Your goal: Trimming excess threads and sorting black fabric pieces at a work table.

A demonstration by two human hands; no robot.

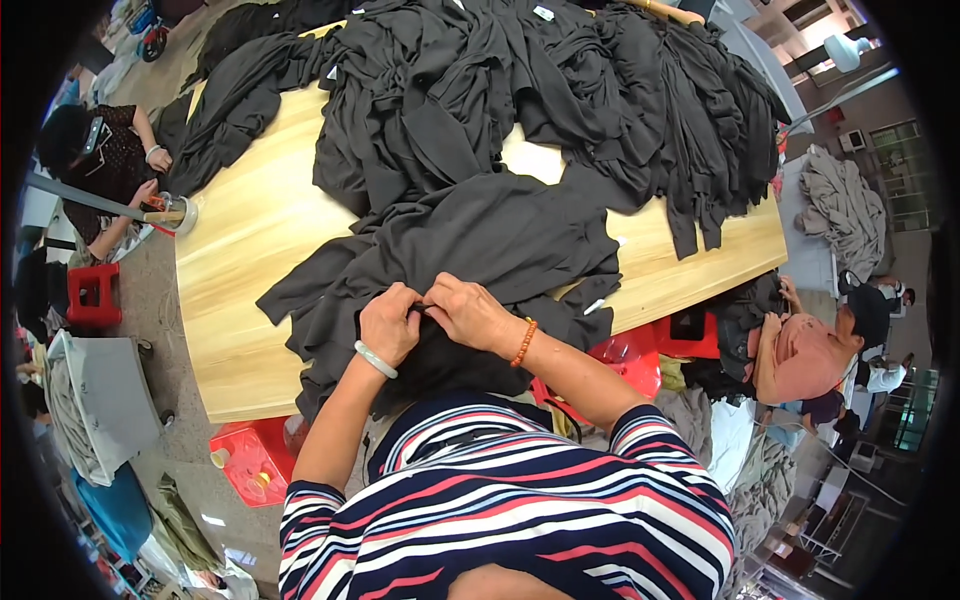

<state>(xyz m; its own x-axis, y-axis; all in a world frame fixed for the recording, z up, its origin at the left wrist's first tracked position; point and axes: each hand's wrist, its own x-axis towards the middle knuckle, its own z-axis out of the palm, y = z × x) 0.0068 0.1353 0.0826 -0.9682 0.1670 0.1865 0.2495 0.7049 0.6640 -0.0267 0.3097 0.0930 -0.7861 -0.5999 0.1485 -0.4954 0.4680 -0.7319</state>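
The left hand (390,325) and right hand (468,312) pinched a dark garment (480,235) at the worktop's (240,330) six o'clock edge; I thought its near folds might slip off if their pinch loosened.

Left hand (389,325) beside right hand (468,314), both pinched

Pale yellow wood-grain table (245,245). Large heap of dark garments (430,110) across far side; dark cloth (475,235) spread at near edge, partly overhanging it.

Grey floor (190,465), pale wood-grained table (240,260), red stool (93,295) (plastic-looking), window (897,150) at right
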